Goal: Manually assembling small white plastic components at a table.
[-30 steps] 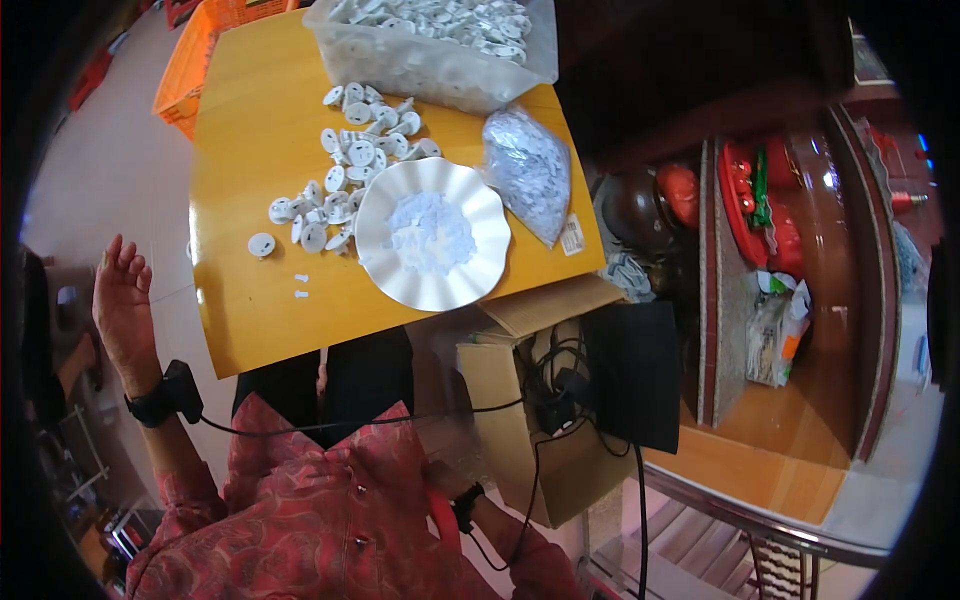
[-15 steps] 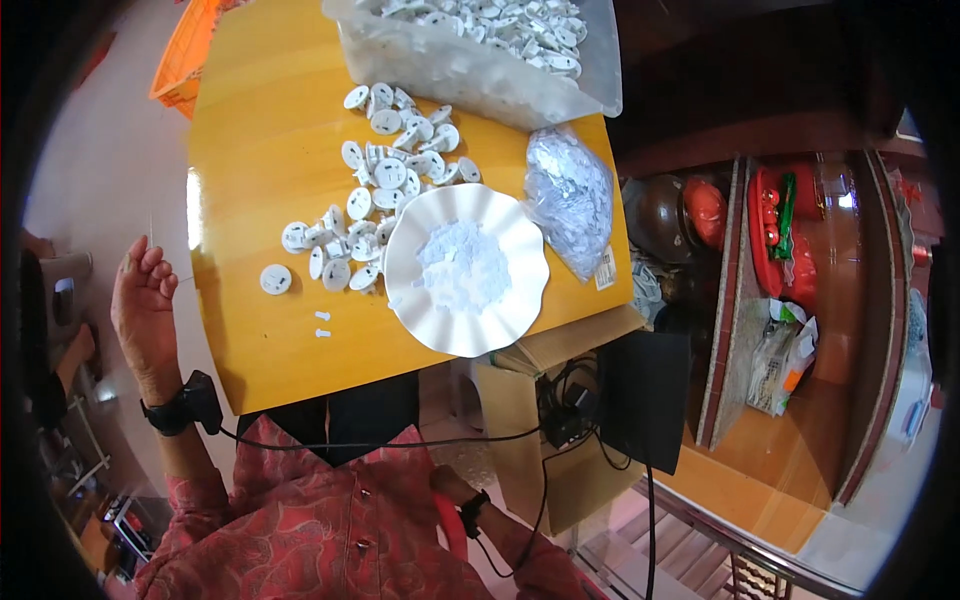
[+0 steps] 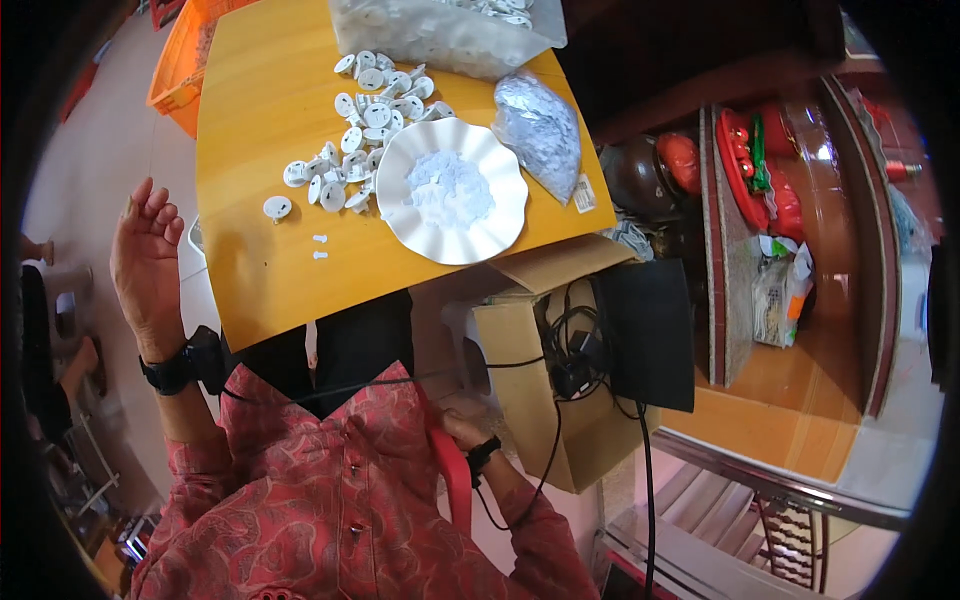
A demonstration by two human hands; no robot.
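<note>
My left hand [image 3: 147, 262] is raised beside the left edge of the yellow table, touching nothing. Its fingers curl loosely and I see nothing in them. Down by my lap, my right hand [image 3: 462, 430] is beside a red chair arm [image 3: 452, 480]; its fingers are hidden. On the table is a white wavy-rimmed plate [image 3: 508, 228] with a heap of small pale pieces [image 3: 448, 190]. Several round white plastic parts with slots [image 3: 377, 115] lie loosely left of and behind it. One round part [image 3: 277, 208] sits apart, near two small white pegs [image 3: 320, 247].
A translucent tub [image 3: 430, 50] of white parts stands at the table's back. A clear bag of pale pieces [image 3: 540, 130] lies right of the plate. A cardboard box [image 3: 520, 380] with black cables is below the table's right side. An orange crate [image 3: 180, 75] stands far left.
The view has shifted, so the table and its things sit higher in the picture. My left hand stays raised beside the table, and more of my right hand shows by the chair arm.
</note>
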